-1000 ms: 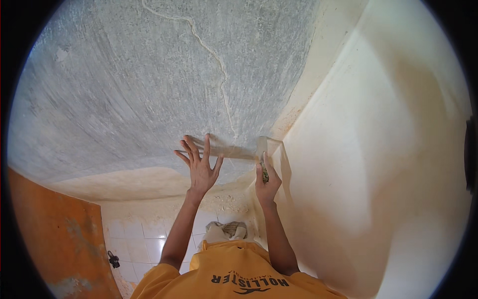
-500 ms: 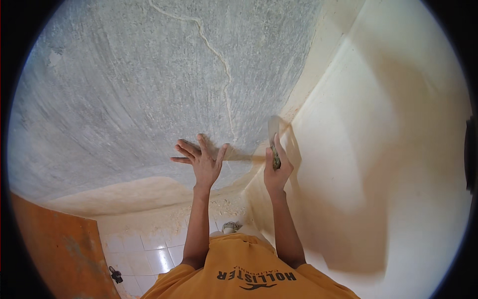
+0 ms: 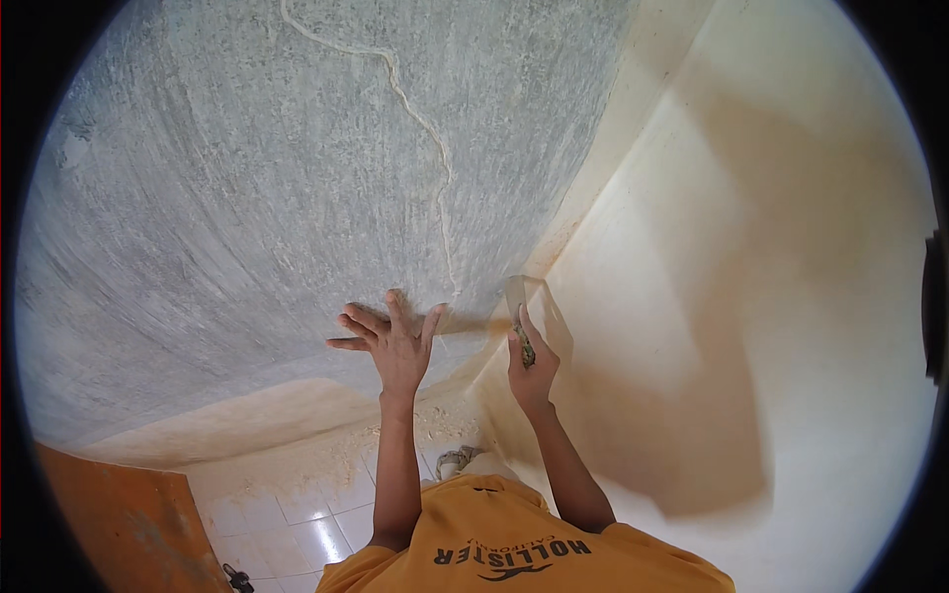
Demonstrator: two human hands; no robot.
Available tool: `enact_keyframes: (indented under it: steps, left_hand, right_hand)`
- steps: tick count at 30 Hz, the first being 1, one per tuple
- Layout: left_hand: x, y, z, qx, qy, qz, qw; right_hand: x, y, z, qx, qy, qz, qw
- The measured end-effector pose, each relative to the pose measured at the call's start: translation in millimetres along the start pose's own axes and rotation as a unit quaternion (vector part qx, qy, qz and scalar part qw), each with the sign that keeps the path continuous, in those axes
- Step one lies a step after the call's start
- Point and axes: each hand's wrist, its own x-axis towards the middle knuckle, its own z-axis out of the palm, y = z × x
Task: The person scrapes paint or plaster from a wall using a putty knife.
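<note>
My left hand (image 3: 397, 354) rests with spread fingers against the grey wall (image 3: 217, 198), holding nothing. Just above its thumb ends a pale crack line (image 3: 442, 163) that winds down the wall. My right hand (image 3: 534, 368) grips the handle of a scraper (image 3: 516, 294) with a flat metal blade pointing up. The blade is at the cream strip (image 3: 565, 237) beside the corner, where the grey wall's edge stops. Whether the blade touches the wall I cannot tell.
A cream side wall (image 3: 820, 296) rises close on my right, with shadows on it. Below, pale flakes (image 3: 346, 469) litter the white tiled floor (image 3: 292, 524). An orange panel (image 3: 119, 514) stands at the lower left, near a small black object (image 3: 237, 578).
My right hand and the scraper have moved down and left along the corner. My left hand stays spread on the wall. The whole view has shifted slightly.
</note>
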Motion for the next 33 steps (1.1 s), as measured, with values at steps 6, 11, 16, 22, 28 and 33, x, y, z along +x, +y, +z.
enact_keyframes:
  steps: [6,11,16,22,28,33]
  left_hand:
    - [0.7,0.3,1.5,-0.001,0.002,-0.004,1.0]
    - [-1.2,-1.0,1.7,-0.005,0.014,0.001,1.0]
    - [5.6,3.3,-1.1,-0.007,0.013,0.006,1.0]
    - [5.3,9.2,4.9,-0.034,0.054,-0.042,0.997]
    - [-1.4,8.7,-4.6,-0.049,-0.033,-0.044,0.997]
    - [-14.4,-6.7,-0.9,-0.051,-0.045,-0.033,0.997]
  right_hand:
    - [4.9,-11.0,1.4,0.016,0.025,-0.004,1.0]
    - [9.5,-10.2,0.6,0.002,0.004,0.01,1.0]
    - [0.3,-4.2,0.6,-0.005,-0.012,0.025,1.0]
    - [12.2,-10.3,6.4,0.009,0.025,-0.037,0.999]
    - [8.2,-7.4,0.7,-0.005,-0.018,0.009,1.0]
    - [10.7,-22.6,-5.8,-0.003,-0.03,0.04,0.999]
